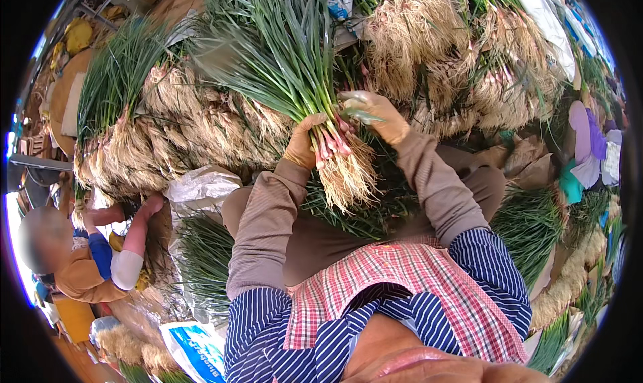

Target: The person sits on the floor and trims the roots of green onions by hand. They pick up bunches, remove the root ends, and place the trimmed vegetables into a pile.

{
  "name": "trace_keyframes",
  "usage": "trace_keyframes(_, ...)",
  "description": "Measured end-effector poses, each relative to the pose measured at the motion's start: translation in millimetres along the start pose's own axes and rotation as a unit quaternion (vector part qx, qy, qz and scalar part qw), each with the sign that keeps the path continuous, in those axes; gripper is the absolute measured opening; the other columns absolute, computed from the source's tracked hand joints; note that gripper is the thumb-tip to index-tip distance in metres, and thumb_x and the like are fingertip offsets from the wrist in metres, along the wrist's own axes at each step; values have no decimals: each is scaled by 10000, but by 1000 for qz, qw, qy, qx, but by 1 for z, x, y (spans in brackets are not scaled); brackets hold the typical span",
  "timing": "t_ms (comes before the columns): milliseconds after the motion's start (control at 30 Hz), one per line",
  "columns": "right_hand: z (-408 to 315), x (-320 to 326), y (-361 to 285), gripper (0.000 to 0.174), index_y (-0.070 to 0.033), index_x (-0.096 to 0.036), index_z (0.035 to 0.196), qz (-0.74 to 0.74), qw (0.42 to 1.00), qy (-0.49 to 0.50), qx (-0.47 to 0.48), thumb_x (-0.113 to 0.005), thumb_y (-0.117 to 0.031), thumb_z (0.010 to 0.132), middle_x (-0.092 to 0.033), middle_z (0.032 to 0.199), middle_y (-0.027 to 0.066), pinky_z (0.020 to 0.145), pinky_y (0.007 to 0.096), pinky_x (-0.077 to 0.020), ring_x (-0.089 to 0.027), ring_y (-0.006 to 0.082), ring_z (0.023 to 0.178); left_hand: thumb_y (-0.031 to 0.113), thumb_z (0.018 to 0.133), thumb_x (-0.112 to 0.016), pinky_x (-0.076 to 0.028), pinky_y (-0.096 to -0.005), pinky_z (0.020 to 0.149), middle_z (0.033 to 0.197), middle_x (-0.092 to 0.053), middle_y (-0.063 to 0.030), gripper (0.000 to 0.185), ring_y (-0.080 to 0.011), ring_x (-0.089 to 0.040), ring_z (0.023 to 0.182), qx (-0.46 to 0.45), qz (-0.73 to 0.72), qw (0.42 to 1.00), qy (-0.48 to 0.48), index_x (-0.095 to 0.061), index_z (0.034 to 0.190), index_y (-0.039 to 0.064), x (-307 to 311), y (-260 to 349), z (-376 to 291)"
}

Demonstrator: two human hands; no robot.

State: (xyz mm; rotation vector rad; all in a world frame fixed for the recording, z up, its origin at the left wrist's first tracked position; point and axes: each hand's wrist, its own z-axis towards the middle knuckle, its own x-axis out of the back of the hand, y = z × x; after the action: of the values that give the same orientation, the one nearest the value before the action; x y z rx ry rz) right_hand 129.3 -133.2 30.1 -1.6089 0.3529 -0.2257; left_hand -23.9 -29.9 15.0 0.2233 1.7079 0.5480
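Observation:
My left hand, in a tan glove, grips a bunch of spring onions around the lower stems. Its long green leaves fan out away from me, and the pinkish bulbs and pale roots hang toward my lap. Close against the bunch's right side is my gloved right hand, fingers bent. A loose piece of green leaf shows at its fingertips and seems pinched there. Below the roots, loose green leaves lie between my legs.
Heaped spring onions with roots toward me stand at the left and right. More leafy bundles lie beside my left knee. A crumpled plastic sack touches that heap. Another person sits at the far left. A printed bag lies low left.

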Motion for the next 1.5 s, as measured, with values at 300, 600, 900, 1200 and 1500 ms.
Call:
trace_keyframes(300, -14, -15, 7, 178, -42, -589, 1030, -238, 921, -91, 295, -536, -61, 861, -576, 768, 21, 536, 207, -426, -493, 78, 586, 180, 767, -556, -576, -389, 495, 827, -626, -209, 316, -289, -644, 610, 43, 22, 999, 21, -568, 944, -81, 21, 8, -11)
trace_keyframes(600, 10, 23, -8, 198, -77, -550, 775, 281, 942, 148, 106, -558, -253, 866, -590, 750, 38, 537, 245, -495, -540, 107, 564, 187, 767, -545, -562, -523, 606, 869, -618, -162, 370, -292, -629, 789, -10, -3, 998, 54, -536, 1052, -49, 12, -3, -6)
trace_keyframes(900, 40, -27, 27, 152, -27, -532, 928, 185, 966, 134, 123, -605, -120, 832, -625, 894, 80, 516, 238, -439, -546, 111, 590, 141, 757, -575, -573, -370, 600, 798, -632, -143, 306, -250, -640, 677, 3, -2, 996, 91, -568, 1009, -32, 3, -1, -10)
trace_keyframes(1200, 13, 10, 10, 85, -96, -549, 818, 370, 915, 133, -87, -564, -167, 862, -540, 657, 7, 420, 200, -401, -486, 73, 492, 156, 706, -612, -452, -366, 827, 899, -535, -91, 383, -258, -533, 868, -62, -123, 990, -39, -494, 1043, 20, 5, -10, -7)
trace_keyframes(1500, 8, -16, 15, 205, -63, -547, 775, 334, 936, 103, 47, -493, -208, 910, -532, 620, 10, 372, 190, -316, -407, 67, 431, 192, 708, -612, -438, -403, 827, 889, -477, -63, 413, -236, -480, 837, -74, -30, 997, 22, -454, 1065, 57, 11, -9, -7)
